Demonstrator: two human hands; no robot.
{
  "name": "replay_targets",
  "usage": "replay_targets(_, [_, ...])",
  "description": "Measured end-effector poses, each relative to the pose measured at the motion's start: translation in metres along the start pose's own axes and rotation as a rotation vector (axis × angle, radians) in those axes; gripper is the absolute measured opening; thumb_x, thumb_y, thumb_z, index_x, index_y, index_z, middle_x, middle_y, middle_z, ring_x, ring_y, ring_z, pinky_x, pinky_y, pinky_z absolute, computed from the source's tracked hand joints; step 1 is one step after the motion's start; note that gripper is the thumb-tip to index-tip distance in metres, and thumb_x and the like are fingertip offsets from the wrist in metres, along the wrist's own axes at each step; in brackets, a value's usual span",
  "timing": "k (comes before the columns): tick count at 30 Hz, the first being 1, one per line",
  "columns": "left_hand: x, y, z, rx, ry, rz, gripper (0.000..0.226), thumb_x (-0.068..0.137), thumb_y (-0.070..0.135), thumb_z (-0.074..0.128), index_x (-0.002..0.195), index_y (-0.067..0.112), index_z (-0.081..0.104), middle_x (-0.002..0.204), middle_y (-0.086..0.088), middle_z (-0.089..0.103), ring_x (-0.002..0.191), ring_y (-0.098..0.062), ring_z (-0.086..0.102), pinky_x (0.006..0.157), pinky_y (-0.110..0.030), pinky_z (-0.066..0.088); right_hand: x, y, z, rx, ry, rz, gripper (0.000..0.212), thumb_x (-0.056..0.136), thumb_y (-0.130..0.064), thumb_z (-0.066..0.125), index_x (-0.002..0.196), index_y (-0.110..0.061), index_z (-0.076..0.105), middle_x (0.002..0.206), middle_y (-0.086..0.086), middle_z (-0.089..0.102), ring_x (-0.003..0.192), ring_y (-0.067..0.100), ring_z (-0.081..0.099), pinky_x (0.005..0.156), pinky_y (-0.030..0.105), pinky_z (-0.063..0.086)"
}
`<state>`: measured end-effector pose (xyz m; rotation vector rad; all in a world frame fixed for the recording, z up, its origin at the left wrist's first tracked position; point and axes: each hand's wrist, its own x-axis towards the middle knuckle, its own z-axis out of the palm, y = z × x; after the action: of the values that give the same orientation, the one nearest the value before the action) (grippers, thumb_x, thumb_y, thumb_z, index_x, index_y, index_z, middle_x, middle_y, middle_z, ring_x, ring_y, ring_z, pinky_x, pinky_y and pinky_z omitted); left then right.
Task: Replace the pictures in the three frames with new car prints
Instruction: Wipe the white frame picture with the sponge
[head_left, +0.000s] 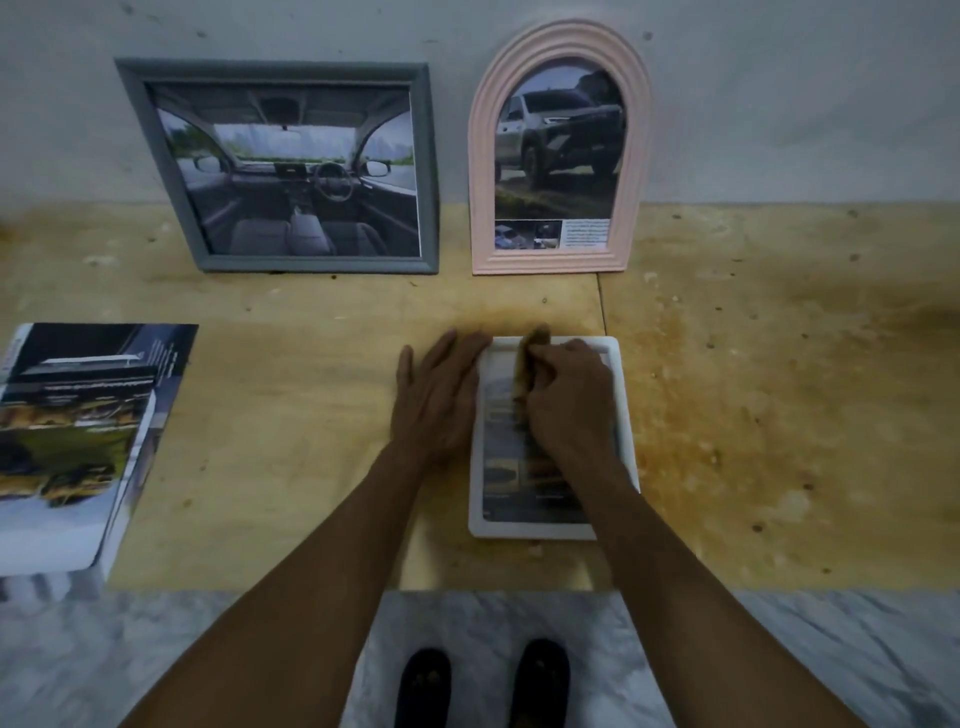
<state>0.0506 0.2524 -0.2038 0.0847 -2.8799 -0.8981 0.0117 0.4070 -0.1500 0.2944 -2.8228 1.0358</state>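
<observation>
A small white frame (626, 415) lies flat on the wooden table with a car print (506, 457) in it. My left hand (439, 395) lies flat beside and against the frame's left edge, fingers straight. My right hand (569, 400) rests on the print and pinches a small brownish piece (525, 369) near the frame's top; what that piece is I cannot tell. A grey rectangular frame (428, 171) with a car-interior picture and a pink arched frame (480, 156) with a pickup picture lean against the wall behind.
A stack of car prints (88, 431) lies at the table's left edge. The wooden table (779, 389) is stained on the right. Its front edge runs above a marbled floor (831, 654), where two dark shoes (483, 686) show.
</observation>
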Motion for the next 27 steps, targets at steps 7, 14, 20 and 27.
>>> replay_targets(7, [-0.021, 0.016, 0.007, 0.048, 0.018, -0.148, 0.055, 0.103, 0.041, 0.022, 0.155, 0.025, 0.027, 0.161, 0.005, 0.027, 0.152, -0.013, 0.012, 0.122, -0.056, 0.001, 0.007, 0.048, -0.033, -0.171, 0.067, -0.013, 0.026, 0.087, 0.007, 0.054, 0.109, 0.005, 0.068, 0.096, 0.021, 0.062, 0.092, 0.039, 0.050, 0.068, 0.037, 0.040])
replay_targets(14, [-0.027, 0.022, 0.011, 0.201, -0.002, -0.150, 0.057, 0.101, 0.042, 0.013, 0.155, 0.026, 0.024, 0.160, 0.007, 0.030, 0.152, -0.014, 0.011, 0.120, -0.061, 0.004, -0.004, 0.040, -0.015, -0.250, -0.114, -0.014, 0.038, 0.086, 0.001, 0.056, 0.123, -0.001, 0.060, 0.124, 0.012, 0.059, 0.114, 0.032, 0.040, 0.092, 0.038, 0.042])
replay_targets(20, [-0.027, 0.025, 0.011, 0.209, 0.014, -0.149, 0.056, 0.102, 0.041, 0.014, 0.155, 0.027, 0.025, 0.160, 0.008, 0.030, 0.152, -0.013, 0.011, 0.119, -0.062, 0.006, -0.006, 0.025, 0.000, -0.242, -0.096, 0.020, 0.037, 0.085, 0.001, 0.053, 0.121, 0.003, 0.061, 0.120, 0.017, 0.059, 0.112, 0.037, 0.045, 0.095, 0.040, 0.041])
replay_targets(27, [-0.028, 0.014, 0.015, 0.312, -0.033, -0.100, 0.057, 0.103, 0.036, 0.028, 0.158, 0.025, 0.018, 0.164, 0.008, 0.019, 0.153, -0.015, 0.002, 0.119, -0.062, 0.003, -0.013, -0.006, 0.023, -0.151, -0.143, -0.074, 0.021, 0.090, -0.007, 0.056, 0.108, -0.004, 0.067, 0.112, 0.010, 0.062, 0.104, 0.031, 0.045, 0.084, 0.036, 0.042])
